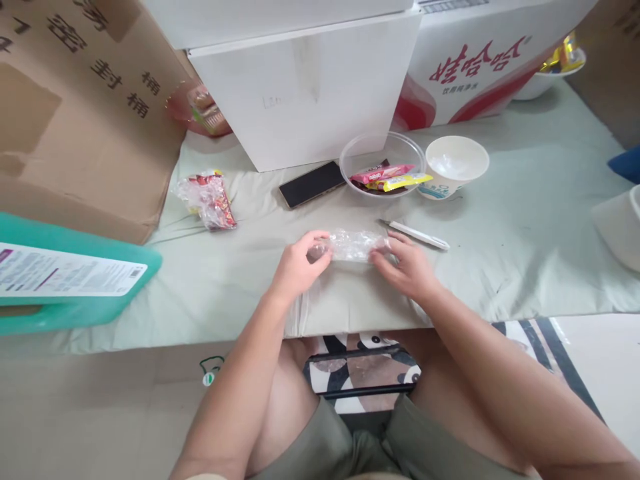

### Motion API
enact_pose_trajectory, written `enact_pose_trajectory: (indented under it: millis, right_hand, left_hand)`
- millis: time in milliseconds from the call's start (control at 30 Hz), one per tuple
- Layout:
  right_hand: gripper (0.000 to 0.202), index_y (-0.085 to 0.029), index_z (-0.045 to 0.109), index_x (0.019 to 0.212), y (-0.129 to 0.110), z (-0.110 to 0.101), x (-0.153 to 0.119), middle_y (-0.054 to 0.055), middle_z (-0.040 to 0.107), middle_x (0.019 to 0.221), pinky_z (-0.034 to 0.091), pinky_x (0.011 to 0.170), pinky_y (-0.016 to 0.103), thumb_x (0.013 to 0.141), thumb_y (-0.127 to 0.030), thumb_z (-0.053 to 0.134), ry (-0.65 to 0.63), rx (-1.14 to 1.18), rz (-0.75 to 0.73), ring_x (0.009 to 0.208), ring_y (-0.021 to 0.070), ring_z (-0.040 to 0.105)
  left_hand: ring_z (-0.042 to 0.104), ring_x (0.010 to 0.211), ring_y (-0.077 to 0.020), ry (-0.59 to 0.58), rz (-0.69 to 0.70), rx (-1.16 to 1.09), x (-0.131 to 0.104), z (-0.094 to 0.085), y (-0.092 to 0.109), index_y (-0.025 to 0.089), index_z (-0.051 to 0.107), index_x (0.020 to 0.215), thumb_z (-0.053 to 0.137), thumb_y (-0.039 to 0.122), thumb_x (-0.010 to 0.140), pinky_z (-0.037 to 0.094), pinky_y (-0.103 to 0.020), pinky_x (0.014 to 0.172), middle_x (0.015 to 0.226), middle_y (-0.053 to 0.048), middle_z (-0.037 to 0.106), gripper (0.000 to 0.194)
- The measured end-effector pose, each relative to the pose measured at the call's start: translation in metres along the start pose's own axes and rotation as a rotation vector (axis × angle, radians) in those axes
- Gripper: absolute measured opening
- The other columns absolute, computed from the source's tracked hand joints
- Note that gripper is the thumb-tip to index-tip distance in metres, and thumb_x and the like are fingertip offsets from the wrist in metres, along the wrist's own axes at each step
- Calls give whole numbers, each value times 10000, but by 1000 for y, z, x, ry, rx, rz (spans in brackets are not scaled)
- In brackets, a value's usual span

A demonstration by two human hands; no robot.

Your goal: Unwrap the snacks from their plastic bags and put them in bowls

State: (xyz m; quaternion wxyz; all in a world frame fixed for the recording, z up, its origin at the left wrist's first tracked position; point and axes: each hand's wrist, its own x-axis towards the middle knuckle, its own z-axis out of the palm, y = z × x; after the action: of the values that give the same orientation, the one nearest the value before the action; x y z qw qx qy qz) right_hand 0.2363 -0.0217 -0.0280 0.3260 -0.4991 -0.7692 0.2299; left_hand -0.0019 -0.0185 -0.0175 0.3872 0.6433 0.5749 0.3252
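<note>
A crinkled piece of clear plastic wrap [353, 245] is stretched between my two hands, just above the cloth near the table's front edge. My left hand [301, 262] pinches its left end between thumb and fingers. The right end is gripped by my right hand [406, 264]. Just beyond my right hand lies a white pen-like tool [420, 236] with a dark tip. Behind the wrap, a clear round bowl [353, 160] holds pink and yellow snack packets [384, 175]. Beside that bowl stands a white paper cup [457, 160] with clear plastic inside.
A black phone [314, 184] lies left of the bowl. Further left is a clear bag with red packets [210, 200]. Cardboard [75, 133] and white boxes [310, 93] stand behind. A green container [75, 273] is at left, a white container [620, 227] at right.
</note>
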Motion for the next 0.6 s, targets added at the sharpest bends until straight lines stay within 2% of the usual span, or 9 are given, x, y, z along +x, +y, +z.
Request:
enact_pose_trajectory:
  millis: [67,133,167,233,300,367,433,500,600]
  right_hand:
    - [170,-226,641,886,0,1,4,48,718,768,519,736,376,909,-319,500,-7,-17,129,711,223,667]
    - [261,-213,633,1096,1,1,6,53,730,844,492,651,356,868,-290,530,-11,-66,217,650,215,638]
    - [366,-207,602,1203,2,2,7,69,733,922,495,659,367,847,-270,543,-2,-106,225,650,217,633]
    - [518,-203,534,1341,2,2,6,128,695,1124,516,748,422,825,-239,556,44,-214,199,782,262,659]
    - [540,-205,525,1373,-1,2,5,183,614,1263,502,885,504,833,-221,551,127,-321,143,1023,341,639]
    - [491,-212,555,1348,-6,2,4,194,573,1317,453,995,545,857,-213,541,180,-361,52,1190,374,572]
    - [423,-222,587,1307,-13,3,2,165,596,1321,423,1049,520,888,-220,529,113,-332,-104,1225,346,564]
    - [405,-218,590,1315,-19,5,1,137,623,1339,400,1082,490,917,-251,527,-41,-309,-228,1252,319,560]
    - [500,-182,544,1395,-23,11,1,138,628,1376,387,1090,495,917,-330,567,-203,-347,-200,1297,329,531]
  left_hand:
    - [683,776,-144,45,-42,-26,5,1,-3,231,631,1167,634,287,862,525,-276,747,871,-7,729,310]
    - [642,685,-122,73,-75,-8,10,2,-5,229,614,1209,623,275,869,512,-271,695,878,-4,705,344]
    - [623,663,-113,87,-76,25,12,2,-5,226,608,1227,626,252,862,511,-273,695,924,-11,705,366]
    - [603,676,-106,123,-28,128,15,4,-4,222,608,1239,640,186,833,517,-287,739,1050,-34,703,409]
    - [615,753,-125,151,58,233,18,6,-3,222,622,1224,641,138,818,520,-304,798,1133,-51,688,415]
    - [641,880,-167,157,126,305,19,8,-1,220,636,1205,627,132,833,519,-326,852,1163,-65,681,382]
    - [641,1035,-219,146,165,356,19,10,0,209,639,1206,614,157,857,510,-367,926,1211,-86,677,353]
    - [613,1144,-266,133,180,416,20,11,1,199,652,1190,604,171,862,482,-423,995,1246,-100,681,333]
    - [631,1105,-288,136,113,472,24,10,0,195,694,1063,572,153,853,473,-461,990,1102,-97,737,246]
